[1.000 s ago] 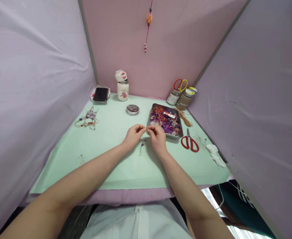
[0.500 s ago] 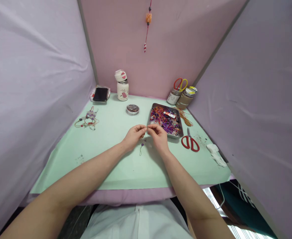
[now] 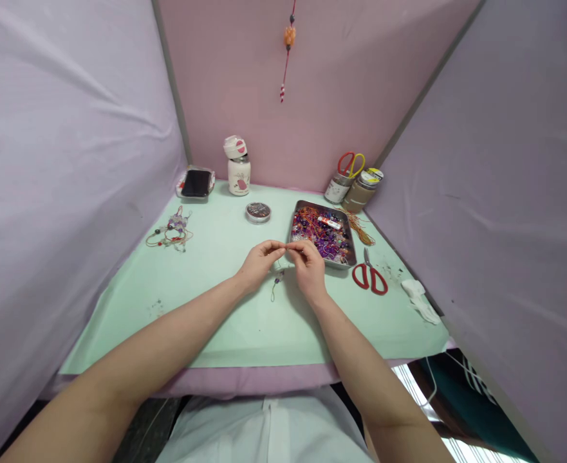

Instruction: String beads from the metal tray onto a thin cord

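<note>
Mint-green bench point(image 3: 206, 257) between lilac sheeting point(image 3: 466, 161)

Pink wall point(image 3: 225, 71) rises behind the bead tray point(image 3: 338, 264), a beaded cord point(image 3: 289, 36) hanging before it. Off the tray's near-left corner, left hand point(image 3: 260, 262) and right hand point(image 3: 309, 267) meet, fingers point(image 3: 274, 244) pressed together at the tips, anything pinched too small to tell; a beaded charm point(image 3: 278, 278) lies on the bench near that corner. Right of the tray lie scissors point(image 3: 369, 265) and dark specks point(image 3: 389, 271).

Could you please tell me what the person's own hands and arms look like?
The left hand and right hand are bare, without gloves. No sleeve, watch or bracelet shows on the left arm or right arm. Rings and nail polish are too small to make out. Below, a whitish garment with a central vertical strip is visible.
</note>
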Action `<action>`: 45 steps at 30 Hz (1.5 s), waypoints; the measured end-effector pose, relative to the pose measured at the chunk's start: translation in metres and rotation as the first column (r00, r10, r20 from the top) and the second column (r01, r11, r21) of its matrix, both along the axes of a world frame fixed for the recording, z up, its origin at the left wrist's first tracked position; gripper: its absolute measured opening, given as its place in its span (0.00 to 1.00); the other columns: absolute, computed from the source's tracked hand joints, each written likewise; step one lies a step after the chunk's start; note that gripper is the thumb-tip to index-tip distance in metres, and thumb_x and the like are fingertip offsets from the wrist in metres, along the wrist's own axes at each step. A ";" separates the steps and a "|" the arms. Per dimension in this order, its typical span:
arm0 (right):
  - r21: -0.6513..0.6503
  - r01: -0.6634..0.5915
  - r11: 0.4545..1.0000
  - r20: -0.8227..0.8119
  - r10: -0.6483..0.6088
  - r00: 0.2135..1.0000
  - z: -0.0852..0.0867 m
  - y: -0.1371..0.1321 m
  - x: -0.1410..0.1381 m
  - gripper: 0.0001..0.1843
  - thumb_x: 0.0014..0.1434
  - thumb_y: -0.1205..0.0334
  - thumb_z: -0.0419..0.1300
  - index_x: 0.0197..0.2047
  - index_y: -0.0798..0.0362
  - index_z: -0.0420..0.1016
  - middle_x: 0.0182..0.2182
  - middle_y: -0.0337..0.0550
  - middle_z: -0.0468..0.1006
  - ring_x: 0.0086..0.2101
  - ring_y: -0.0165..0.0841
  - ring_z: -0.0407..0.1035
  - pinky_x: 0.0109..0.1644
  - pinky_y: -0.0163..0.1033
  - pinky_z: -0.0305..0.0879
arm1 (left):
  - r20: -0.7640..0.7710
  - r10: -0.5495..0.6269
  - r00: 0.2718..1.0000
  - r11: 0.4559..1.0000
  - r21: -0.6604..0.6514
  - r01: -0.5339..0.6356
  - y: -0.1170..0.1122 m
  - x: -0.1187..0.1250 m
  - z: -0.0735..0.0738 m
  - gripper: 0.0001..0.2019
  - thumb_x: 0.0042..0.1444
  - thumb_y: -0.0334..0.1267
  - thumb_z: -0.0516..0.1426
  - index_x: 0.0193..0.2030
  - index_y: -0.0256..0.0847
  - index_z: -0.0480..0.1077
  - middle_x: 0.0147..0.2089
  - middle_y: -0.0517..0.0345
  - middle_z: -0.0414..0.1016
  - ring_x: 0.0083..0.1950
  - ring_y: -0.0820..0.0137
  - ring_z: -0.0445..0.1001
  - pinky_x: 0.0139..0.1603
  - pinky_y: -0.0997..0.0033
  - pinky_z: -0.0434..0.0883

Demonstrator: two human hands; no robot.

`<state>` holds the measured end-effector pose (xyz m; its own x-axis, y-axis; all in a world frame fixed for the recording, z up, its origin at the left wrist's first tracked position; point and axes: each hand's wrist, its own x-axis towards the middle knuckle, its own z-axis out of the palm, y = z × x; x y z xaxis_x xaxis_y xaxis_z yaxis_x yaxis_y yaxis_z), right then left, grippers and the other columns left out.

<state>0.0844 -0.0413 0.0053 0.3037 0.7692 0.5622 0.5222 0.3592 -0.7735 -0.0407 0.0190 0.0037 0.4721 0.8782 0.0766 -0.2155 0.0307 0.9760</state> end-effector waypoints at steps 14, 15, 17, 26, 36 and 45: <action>0.036 0.058 0.998 0.155 -0.063 0.986 0.000 -0.001 0.000 0.09 0.63 0.62 0.53 0.37 0.50 0.75 0.35 0.44 0.75 0.39 0.35 0.69 0.46 0.42 0.65 | 0.030 0.062 0.998 0.995 -0.076 -0.059 -0.001 0.002 0.001 0.13 0.40 0.41 0.67 0.32 0.36 0.78 0.34 0.53 0.78 0.36 0.69 0.72 0.47 0.65 0.66; 0.025 0.060 0.998 0.149 -0.063 0.987 0.001 -0.002 0.000 0.10 0.63 0.62 0.52 0.37 0.50 0.75 0.35 0.44 0.75 0.39 0.35 0.69 0.47 0.43 0.65 | 0.029 0.065 0.997 0.995 -0.080 -0.062 -0.001 0.002 0.001 0.13 0.40 0.41 0.67 0.31 0.36 0.78 0.33 0.53 0.78 0.36 0.69 0.71 0.47 0.65 0.66; 0.010 0.052 0.999 0.130 -0.053 0.990 0.002 -0.002 -0.001 0.10 0.63 0.61 0.53 0.37 0.50 0.75 0.36 0.45 0.75 0.40 0.35 0.68 0.48 0.43 0.64 | 0.023 0.063 0.998 0.994 -0.087 -0.061 -0.002 0.003 0.003 0.13 0.40 0.42 0.67 0.31 0.36 0.77 0.33 0.54 0.78 0.35 0.70 0.71 0.46 0.66 0.66; -0.073 0.009 0.997 -0.146 -0.020 0.989 -0.001 0.002 0.002 0.08 0.58 0.58 0.57 0.35 0.51 0.76 0.35 0.43 0.75 0.37 0.34 0.68 0.43 0.40 0.65 | 0.011 0.003 1.000 0.993 -0.119 -0.002 -0.004 0.002 0.005 0.13 0.43 0.44 0.65 0.33 0.38 0.76 0.33 0.56 0.75 0.34 0.71 0.69 0.38 0.70 0.65; -0.032 0.037 0.999 0.056 -0.036 0.998 0.000 0.000 -0.001 0.08 0.60 0.61 0.55 0.35 0.51 0.75 0.34 0.43 0.74 0.37 0.34 0.68 0.44 0.40 0.64 | 0.009 0.105 0.994 0.994 -0.038 -0.104 0.002 -0.001 0.006 0.14 0.42 0.42 0.66 0.34 0.38 0.73 0.33 0.57 0.75 0.36 0.72 0.70 0.42 0.69 0.65; -0.022 0.041 0.999 0.170 -0.036 0.985 -0.001 0.000 -0.001 0.11 0.63 0.61 0.53 0.39 0.49 0.77 0.36 0.45 0.75 0.39 0.35 0.68 0.46 0.41 0.65 | 0.062 0.055 0.997 0.982 -0.183 -0.043 -0.001 0.001 0.004 0.18 0.37 0.41 0.68 0.34 0.37 0.70 0.28 0.60 0.72 0.30 0.75 0.67 0.32 0.72 0.64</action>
<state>0.0833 -0.0416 0.0042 0.2350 0.7734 0.5888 0.6598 0.3179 -0.6809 -0.0393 0.0182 0.0078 0.4271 0.9025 -0.0558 -0.2855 0.1932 0.9387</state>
